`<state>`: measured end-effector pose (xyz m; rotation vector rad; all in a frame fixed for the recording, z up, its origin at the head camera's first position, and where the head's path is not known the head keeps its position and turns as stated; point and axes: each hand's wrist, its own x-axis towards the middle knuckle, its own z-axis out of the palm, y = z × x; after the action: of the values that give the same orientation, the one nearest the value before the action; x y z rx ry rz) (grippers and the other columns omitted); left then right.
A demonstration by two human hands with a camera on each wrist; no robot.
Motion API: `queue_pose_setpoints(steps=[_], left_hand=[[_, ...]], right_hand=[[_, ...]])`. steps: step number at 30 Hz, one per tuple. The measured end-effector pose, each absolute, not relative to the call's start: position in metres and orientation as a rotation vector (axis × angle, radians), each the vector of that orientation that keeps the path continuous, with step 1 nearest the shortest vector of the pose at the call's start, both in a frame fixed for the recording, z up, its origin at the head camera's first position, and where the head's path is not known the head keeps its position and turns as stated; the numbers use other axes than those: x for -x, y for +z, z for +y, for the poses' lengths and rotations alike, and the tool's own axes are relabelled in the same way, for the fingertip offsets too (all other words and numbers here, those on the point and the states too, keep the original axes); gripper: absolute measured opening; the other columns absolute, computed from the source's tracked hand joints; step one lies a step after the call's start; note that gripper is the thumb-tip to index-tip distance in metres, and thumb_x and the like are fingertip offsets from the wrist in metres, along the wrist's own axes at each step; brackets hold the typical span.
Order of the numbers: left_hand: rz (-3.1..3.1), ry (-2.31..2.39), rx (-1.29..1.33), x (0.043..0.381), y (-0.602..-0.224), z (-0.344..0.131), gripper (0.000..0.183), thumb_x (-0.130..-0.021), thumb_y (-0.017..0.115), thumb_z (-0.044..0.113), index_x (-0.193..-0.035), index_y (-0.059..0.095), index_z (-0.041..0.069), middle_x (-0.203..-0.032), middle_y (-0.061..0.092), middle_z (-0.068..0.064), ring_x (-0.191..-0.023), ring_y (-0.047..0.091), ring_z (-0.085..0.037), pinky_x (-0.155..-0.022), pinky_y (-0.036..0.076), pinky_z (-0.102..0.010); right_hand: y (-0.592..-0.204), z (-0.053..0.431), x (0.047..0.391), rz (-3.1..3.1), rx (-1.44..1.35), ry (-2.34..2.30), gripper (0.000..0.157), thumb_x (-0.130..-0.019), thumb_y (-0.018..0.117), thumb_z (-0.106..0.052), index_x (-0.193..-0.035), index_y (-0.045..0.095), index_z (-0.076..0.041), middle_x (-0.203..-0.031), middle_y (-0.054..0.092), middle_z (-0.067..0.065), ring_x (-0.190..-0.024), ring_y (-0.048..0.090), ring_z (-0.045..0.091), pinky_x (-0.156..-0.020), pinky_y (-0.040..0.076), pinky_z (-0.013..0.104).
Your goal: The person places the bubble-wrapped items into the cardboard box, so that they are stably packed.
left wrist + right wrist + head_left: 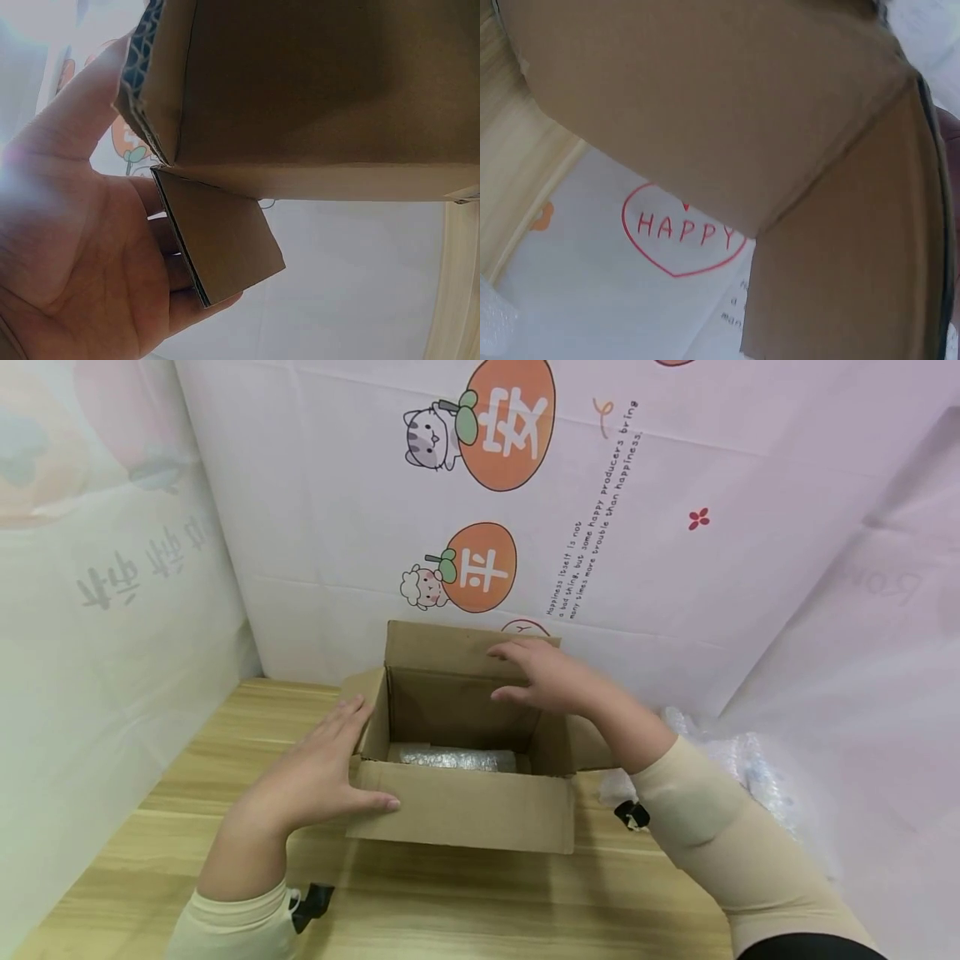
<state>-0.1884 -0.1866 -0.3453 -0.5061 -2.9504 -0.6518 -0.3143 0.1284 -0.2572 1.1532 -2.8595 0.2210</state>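
Observation:
A cardboard box (465,810) stands on the table with its flaps spread outward. Inside, on its floor, lies a bubble-wrapped item (457,760), silvery and longish. My left hand (315,777) rests against the box's left side, fingers extended along the left flap and thumb over the front flap. In the left wrist view those fingers reach behind a small side flap (221,240). Over the box's right back corner is my right hand (551,677), thumb and fingers apart, its fingertips overlapping the back flap (442,647). Cardboard mostly hides that hand in the right wrist view.
More bubble-wrapped things (750,768) lie right of the box, partly behind my right arm. The wooden table (435,902) meets a printed white cloth (330,527) at the back, and similar cloth hangs at both sides.

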Motion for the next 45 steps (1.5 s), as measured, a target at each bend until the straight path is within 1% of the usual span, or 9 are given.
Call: queue_pose_setpoints(steps=[3, 6, 12, 17, 22, 28, 35, 39, 45], left_hand=[[-2.945, -0.660, 0.509, 0.189, -0.346, -0.186, 0.131, -0.064, 0.069, 0.081, -0.158, 0.012, 0.008, -0.165, 0.011, -0.013, -0.151, 0.013, -0.038, -0.119, 0.018, -0.060], [-2.945, -0.661, 0.505, 0.189, -0.347, -0.186, 0.132, -0.064, 0.069, 0.081, -0.158, 0.012, 0.009, -0.165, 0.010, -0.013, -0.151, 0.013, -0.038, -0.119, 0.018, -0.060], [-2.946, -0.668, 0.498, 0.191, -0.348, -0.186, 0.132, -0.064, 0.069, 0.081, -0.158, 0.012, 0.009, -0.165, 0.010, -0.013, -0.150, 0.012, -0.038, -0.119, 0.018, -0.061], [-2.947, -0.661, 0.497, 0.190, -0.346, -0.185, 0.131, -0.064, 0.069, 0.080, -0.158, 0.011, 0.009, -0.165, 0.009, -0.013, -0.150, 0.013, -0.040, -0.118, 0.019, -0.063], [-2.962, -0.668, 0.486, 0.191, -0.346, -0.184, 0.131, -0.064, 0.070, 0.079, -0.159, 0.010, 0.011, -0.165, 0.009, -0.012, -0.150, 0.012, -0.039, -0.119, 0.018, -0.061], [-2.969, -0.672, 0.483, 0.190, -0.346, -0.183, 0.131, -0.064, 0.070, 0.079, -0.159, 0.009, 0.011, -0.165, 0.009, -0.012, -0.150, 0.012, -0.039, -0.118, 0.019, -0.062], [-2.971, -0.677, 0.489, 0.191, -0.348, -0.184, 0.132, -0.064, 0.069, 0.080, -0.159, 0.009, 0.012, -0.166, 0.008, -0.011, -0.151, 0.011, -0.037, -0.119, 0.018, -0.060], [-2.962, -0.689, 0.498, 0.190, -0.346, -0.183, 0.131, -0.064, 0.069, 0.080, -0.159, 0.010, 0.011, -0.165, 0.010, -0.013, -0.151, 0.012, -0.039, -0.119, 0.018, -0.061], [-2.959, -0.693, 0.503, 0.187, -0.344, -0.183, 0.132, -0.065, 0.068, 0.081, -0.158, 0.010, 0.009, -0.165, 0.010, -0.015, -0.150, 0.012, -0.041, -0.118, 0.018, -0.063]], right_hand=[[-0.251, 0.138, 0.315, -2.833, -1.135, 0.284, 0.066, -0.089, 0.071, -0.041, -0.143, 0.048, -0.009, -0.141, 0.053, 0.008, -0.134, 0.045, 0.026, -0.114, 0.037, 0.043], [-0.245, 0.147, 0.313, -2.840, -1.102, 0.362, 0.067, -0.089, 0.071, -0.039, -0.145, 0.046, -0.011, -0.141, 0.052, 0.010, -0.132, 0.047, 0.026, -0.111, 0.039, 0.046], [-0.234, 0.172, 0.309, -2.857, -0.978, 0.403, 0.067, -0.091, 0.068, -0.044, -0.146, 0.044, -0.013, -0.140, 0.052, 0.011, -0.130, 0.049, 0.028, -0.107, 0.041, 0.050], [-0.226, 0.200, 0.308, -2.871, -0.857, 0.490, 0.071, -0.093, 0.063, -0.048, -0.150, 0.038, -0.014, -0.148, 0.045, 0.011, -0.133, 0.046, 0.031, -0.107, 0.041, 0.054], [-0.223, 0.229, 0.307, -2.862, -0.741, 0.608, 0.072, -0.094, 0.059, -0.050, -0.151, 0.035, -0.013, -0.152, 0.040, 0.011, -0.134, 0.043, 0.033, -0.107, 0.041, 0.056], [-0.226, 0.261, 0.301, -2.822, -0.577, 0.669, 0.077, -0.094, 0.057, -0.055, -0.152, 0.033, -0.012, -0.150, 0.041, 0.016, -0.133, 0.043, 0.036, -0.104, 0.042, 0.059], [-0.237, 0.297, 0.290, -2.837, -0.356, 0.715, 0.084, -0.093, 0.051, -0.061, -0.156, 0.023, -0.014, -0.151, 0.038, 0.019, -0.136, 0.040, 0.041, -0.103, 0.036, 0.067], [-0.249, 0.316, 0.285, -2.853, -0.266, 0.716, 0.088, -0.093, 0.048, -0.064, -0.157, 0.019, -0.010, -0.151, 0.036, 0.024, -0.135, 0.039, 0.044, -0.100, 0.038, 0.069], [-0.270, 0.343, 0.281, -2.902, -0.154, 0.679, 0.093, -0.093, 0.044, -0.066, -0.156, 0.018, -0.003, -0.148, 0.035, 0.031, -0.131, 0.040, 0.050, -0.096, 0.039, 0.070]])
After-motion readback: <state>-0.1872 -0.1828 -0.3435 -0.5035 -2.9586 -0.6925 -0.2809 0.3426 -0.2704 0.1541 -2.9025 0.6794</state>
